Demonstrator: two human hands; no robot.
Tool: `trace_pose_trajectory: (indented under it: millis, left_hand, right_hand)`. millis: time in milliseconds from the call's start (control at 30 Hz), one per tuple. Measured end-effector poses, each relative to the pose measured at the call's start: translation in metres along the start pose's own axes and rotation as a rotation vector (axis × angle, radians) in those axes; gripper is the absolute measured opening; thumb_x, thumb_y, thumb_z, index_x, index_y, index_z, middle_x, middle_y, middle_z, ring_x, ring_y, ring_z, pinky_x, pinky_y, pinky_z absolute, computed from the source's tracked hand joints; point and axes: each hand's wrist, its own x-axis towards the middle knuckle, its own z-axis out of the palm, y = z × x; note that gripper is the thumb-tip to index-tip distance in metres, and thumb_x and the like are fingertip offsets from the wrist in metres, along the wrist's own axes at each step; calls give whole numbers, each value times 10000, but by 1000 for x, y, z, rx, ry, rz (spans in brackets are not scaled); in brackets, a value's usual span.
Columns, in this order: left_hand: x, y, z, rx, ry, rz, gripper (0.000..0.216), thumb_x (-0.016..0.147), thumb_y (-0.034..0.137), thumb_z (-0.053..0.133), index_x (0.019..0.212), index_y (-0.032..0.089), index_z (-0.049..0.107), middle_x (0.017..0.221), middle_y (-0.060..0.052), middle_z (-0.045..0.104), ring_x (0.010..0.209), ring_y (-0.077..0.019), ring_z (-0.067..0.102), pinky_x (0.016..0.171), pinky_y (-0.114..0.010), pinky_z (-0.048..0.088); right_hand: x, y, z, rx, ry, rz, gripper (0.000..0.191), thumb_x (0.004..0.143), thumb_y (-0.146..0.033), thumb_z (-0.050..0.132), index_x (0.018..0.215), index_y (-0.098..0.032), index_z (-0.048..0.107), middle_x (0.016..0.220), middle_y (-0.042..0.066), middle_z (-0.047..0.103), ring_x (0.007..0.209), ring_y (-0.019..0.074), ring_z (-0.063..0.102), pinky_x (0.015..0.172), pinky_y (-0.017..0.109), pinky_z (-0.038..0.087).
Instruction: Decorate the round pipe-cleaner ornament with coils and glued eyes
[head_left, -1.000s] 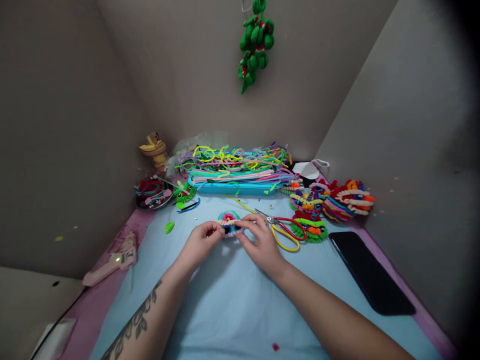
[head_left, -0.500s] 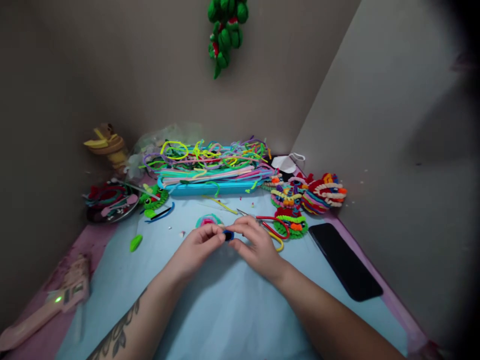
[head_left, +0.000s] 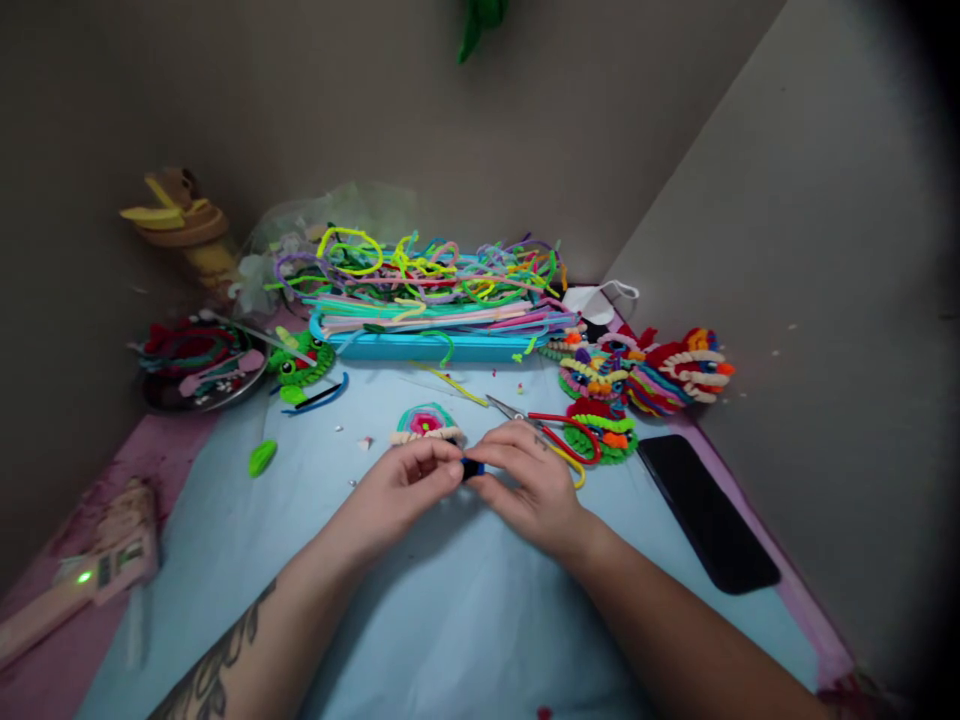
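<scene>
My left hand (head_left: 405, 484) and my right hand (head_left: 529, 482) meet over the light blue mat (head_left: 450, 600), fingertips pinched together on a small dark blue piece (head_left: 472, 467) held between them. Just beyond the fingers lies a round coiled pipe-cleaner disc (head_left: 426, 423) in teal, pink and cream, apart from both hands. Red-and-yellow-handled scissors (head_left: 551, 432) lie right behind my right hand.
A blue tray (head_left: 420, 345) heaped with coloured pipe cleaners stands at the back. Finished pipe-cleaner figures (head_left: 645, 375) sit back right, a black phone (head_left: 709, 510) at right. A glue gun (head_left: 82, 580) lies at left, a round dish of scraps (head_left: 195, 360) back left, a green leaf piece (head_left: 262, 457) nearby.
The hands have drawn back from the coiled disc, which now lies on the mat beyond them; they pinch only the small blue piece. The view has shifted downward.
</scene>
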Motion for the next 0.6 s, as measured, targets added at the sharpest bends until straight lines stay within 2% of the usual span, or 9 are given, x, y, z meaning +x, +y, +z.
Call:
trace_pose_trajectory:
  millis: [100,200,267,367,433,600]
  left_hand:
    - [0,-2,-1,17,-37,-19,250,771,390,647,698,153,623,694,5,547,676,-127,470,647,-243,357]
    - [1,-4,-1,53,30,9,236,750,373,648,665,153,624,668,4,554,651,-128,472,637,-248,362]
    - [1,-3,-1,125,71,35,233,743,364,641,642,155,626,642,2,550,635,-132,469,617,-251,355]
    - [0,0,0,255,95,66,223,744,350,625,632,156,634,612,0,538,619,-138,463,594,-253,343]
    - [0,1,0,313,98,76,220,752,343,607,637,157,634,608,0,535,615,-139,459,590,-253,342]
    - [-2,3,2,393,95,84,232,770,344,574,643,155,621,614,-1,537,609,-134,451,576,-244,339]
  right_hand:
    - [0,-2,1,2,-4,-21,162,855,-188,584,1005,-212,641,855,61,647,792,186,600,731,357,501]
    - [0,-4,0,32,-30,16,205,830,-195,609,1032,-228,632,900,65,644,833,196,603,757,366,501]
    - [0,-6,-1,75,-29,98,199,820,-212,609,1017,-224,631,917,71,637,847,200,600,737,355,501]
    - [2,-8,-2,131,-16,272,67,833,-196,556,839,-208,622,775,35,608,693,157,558,586,281,453]
    - [4,-9,-3,156,-56,350,125,831,-176,535,717,-201,580,677,5,565,597,127,501,524,250,397]
    - [6,-9,-1,210,-149,391,157,800,-141,522,651,-190,528,633,-14,503,562,106,462,520,231,358]
